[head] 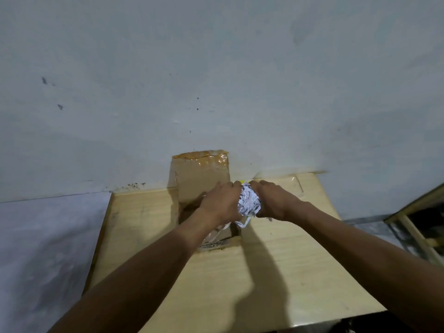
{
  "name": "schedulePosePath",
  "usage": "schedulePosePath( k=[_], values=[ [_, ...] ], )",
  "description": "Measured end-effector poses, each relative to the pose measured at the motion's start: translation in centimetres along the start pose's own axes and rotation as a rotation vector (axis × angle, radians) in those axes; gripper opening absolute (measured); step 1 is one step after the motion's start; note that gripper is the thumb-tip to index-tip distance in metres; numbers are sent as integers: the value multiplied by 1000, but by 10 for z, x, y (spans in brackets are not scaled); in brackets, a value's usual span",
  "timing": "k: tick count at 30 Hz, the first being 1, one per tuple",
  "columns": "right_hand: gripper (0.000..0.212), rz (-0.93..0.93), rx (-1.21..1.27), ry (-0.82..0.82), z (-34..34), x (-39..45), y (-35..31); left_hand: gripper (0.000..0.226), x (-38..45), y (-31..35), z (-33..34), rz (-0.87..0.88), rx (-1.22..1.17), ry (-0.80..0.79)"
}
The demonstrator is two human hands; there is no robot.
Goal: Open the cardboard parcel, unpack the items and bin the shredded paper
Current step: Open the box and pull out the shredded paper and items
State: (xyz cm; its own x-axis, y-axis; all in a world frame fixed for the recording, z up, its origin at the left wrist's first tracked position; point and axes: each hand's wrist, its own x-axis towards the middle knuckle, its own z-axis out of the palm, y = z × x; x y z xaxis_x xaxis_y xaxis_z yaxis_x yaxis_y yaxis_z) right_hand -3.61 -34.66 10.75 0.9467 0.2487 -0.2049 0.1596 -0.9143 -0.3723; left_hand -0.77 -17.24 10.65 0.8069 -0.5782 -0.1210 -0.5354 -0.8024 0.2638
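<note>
Two hands, left hand and right hand, clasp crinkled shredded paper above the brown cardboard parcel.

Both forearms reach forward and converge — left hand and right hand face each other, fingers curled in a grip, backs up.

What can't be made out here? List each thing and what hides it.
Head view only:
- Inside of the brown cardboard parcel: covered by the left hand and forearm.
- Small yellow item: only a sliver shows behind the wad of white shredded paper held between both hands.
- Right hand fingertips: hidden behind the wad.
- Any bin: none in view.
- Dark wooden-framed opening: cut off by the right edge.
</note>
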Motion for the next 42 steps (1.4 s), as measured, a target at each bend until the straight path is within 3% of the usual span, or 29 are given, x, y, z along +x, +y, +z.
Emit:
schedulePosePath(
  k=[5,11,15,19,23,31,39,42],
  values=[
    [57,108,-22,-30,3,-55,64,60,18,72,36,71,1,-49],
    [58,158,47,-128,54,-103,132,61,23,127,113,56,-44,-200],
    [62,156,139,-178,89,-114,152,65,21,132,161,44,-48,-268],
    [75,132,173,-200,110,-116,165,85,18,125,177,55,-95,-251],
    [93,96,135,-129,115,-120,175,101,17,117,178,76,-149,-224],
    [97,31,19,-31,121,-135,183,107,2,105,180,76,-192,-234],
    [62,-20,210,330,121,-164,168,77,-30,97,184,50,-264,57],
    [42,-34,189,333,125,-164,161,62,-32,102,186,82,-257,110]
  ],
)
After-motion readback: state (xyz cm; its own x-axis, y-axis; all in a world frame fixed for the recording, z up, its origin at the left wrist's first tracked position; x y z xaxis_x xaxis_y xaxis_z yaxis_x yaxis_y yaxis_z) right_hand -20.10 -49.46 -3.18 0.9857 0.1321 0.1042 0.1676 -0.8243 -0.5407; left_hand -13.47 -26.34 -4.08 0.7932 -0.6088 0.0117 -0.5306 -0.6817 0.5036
